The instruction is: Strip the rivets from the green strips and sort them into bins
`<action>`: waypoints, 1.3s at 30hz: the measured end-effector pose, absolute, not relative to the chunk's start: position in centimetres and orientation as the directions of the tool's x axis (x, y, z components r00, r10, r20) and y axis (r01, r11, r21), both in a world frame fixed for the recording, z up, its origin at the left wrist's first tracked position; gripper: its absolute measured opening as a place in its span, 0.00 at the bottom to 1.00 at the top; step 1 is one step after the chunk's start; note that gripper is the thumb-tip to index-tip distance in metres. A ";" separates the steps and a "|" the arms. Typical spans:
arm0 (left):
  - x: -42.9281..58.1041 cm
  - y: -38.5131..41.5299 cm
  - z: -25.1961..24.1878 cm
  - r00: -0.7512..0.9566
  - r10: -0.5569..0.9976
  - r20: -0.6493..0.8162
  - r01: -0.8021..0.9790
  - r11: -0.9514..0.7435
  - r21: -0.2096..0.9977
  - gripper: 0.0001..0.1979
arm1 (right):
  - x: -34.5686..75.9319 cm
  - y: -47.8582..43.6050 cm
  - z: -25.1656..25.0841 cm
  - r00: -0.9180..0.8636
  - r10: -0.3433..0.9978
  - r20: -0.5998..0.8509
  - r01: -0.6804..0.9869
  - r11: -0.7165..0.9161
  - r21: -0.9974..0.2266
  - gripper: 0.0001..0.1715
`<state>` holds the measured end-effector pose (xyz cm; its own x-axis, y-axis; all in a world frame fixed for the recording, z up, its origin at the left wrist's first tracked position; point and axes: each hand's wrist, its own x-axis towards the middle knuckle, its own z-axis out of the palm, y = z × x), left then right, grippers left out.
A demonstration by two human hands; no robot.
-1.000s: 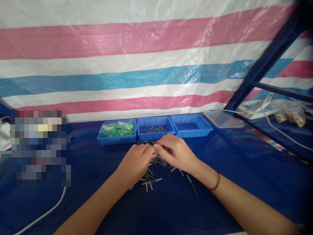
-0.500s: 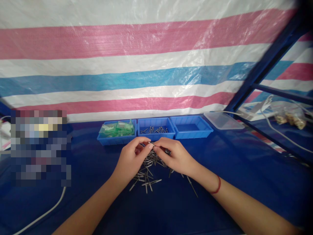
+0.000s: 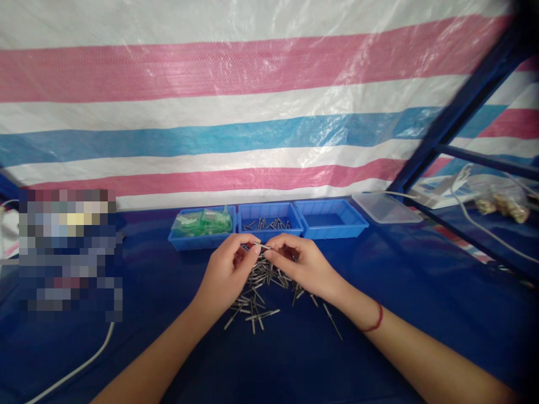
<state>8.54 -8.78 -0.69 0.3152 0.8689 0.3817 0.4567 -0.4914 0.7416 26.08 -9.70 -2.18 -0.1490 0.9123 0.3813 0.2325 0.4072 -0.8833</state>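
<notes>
Blue plastic formed the left bin point(image 3: 202, 241), first of three in a far row, holding green packets point(image 3: 204, 221). Next, the left hand point(image 3: 227, 272) pinched one metal pin point(image 3: 261, 246), fingers nearly together, above a pile point(image 3: 265, 275) of pins, too jumbled to count, on the counter point(image 3: 295, 365). The middle bin point(image 3: 278, 231) held loose pins; the right hand's point(image 3: 309, 266) fingers pinched the pin's right end, before the right bin point(image 3: 337, 231) and one clear lid point(image 3: 387, 206).

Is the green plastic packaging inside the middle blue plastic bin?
No, the green plastic packaging sits in the leftmost blue plastic bin, while the middle bin holds thin metal pins.
</notes>
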 end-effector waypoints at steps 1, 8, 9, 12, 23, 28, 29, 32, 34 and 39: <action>8.5 -8.8 -0.6 0.324 0.860 0.396 0.471 -0.509 0.720 0.07 | 26.1 -9.7 -2.2 -0.130 0.913 0.387 0.215 0.407 -0.888 0.12; 8.2 -8.5 -0.4 0.411 0.780 0.472 0.505 -0.626 0.594 0.06 | 26.1 -10.0 -1.6 -0.062 0.887 0.458 0.156 0.462 -0.873 0.10; 8.2 -8.5 -0.5 0.431 0.767 0.475 0.505 -0.641 0.578 0.06 | 26.1 -10.1 -1.5 -0.063 0.881 0.470 0.162 0.473 -0.866 0.09; 8.2 -8.7 -0.6 0.508 0.716 0.478 0.509 -0.698 0.504 0.06 | 26.2 -10.5 -1.3 -0.074 0.855 0.513 0.214 0.516 -0.830 0.09; 7.5 -8.4 0.0 0.561 0.735 0.380 0.696 -0.668 0.265 0.14 | 26.6 -6.8 -0.4 -0.115 0.684 0.720 0.564 0.642 -0.519 0.07; 7.2 -8.3 0.9 0.601 0.752 0.269 0.742 -0.651 0.161 0.12 | 26.4 -3.4 0.4 -0.340 0.687 0.643 0.726 0.626 -0.285 0.12; 7.2 -8.3 1.1 0.608 0.755 0.248 0.748 -0.648 0.139 0.12 | 26.4 -3.4 0.4 -0.348 0.696 0.629 0.742 0.614 -0.268 0.13; 7.2 -8.5 1.5 0.602 0.774 0.196 0.783 -0.620 0.043 0.13 | 26.6 -4.9 0.5 -0.297 0.716 0.632 0.744 0.588 -0.317 0.13; 7.1 -8.7 1.9 0.575 0.802 0.163 0.814 -0.581 -0.012 0.14 | 27.0 -6.5 0.5 -0.283 0.736 0.615 0.713 0.590 -0.378 0.13; 6.1 -9.4 2.6 0.557 0.829 0.050 0.827 -0.559 0.064 0.18 | 29.1 -9.0 0.6 -0.431 0.844 0.318 0.649 0.535 -0.541 0.09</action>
<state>6.13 -9.41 2.58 0.5566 0.8293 0.0499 0.8268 -0.5588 0.0639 29.08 -8.99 0.61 -0.4310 0.8445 0.3180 0.6490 0.5349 -0.5410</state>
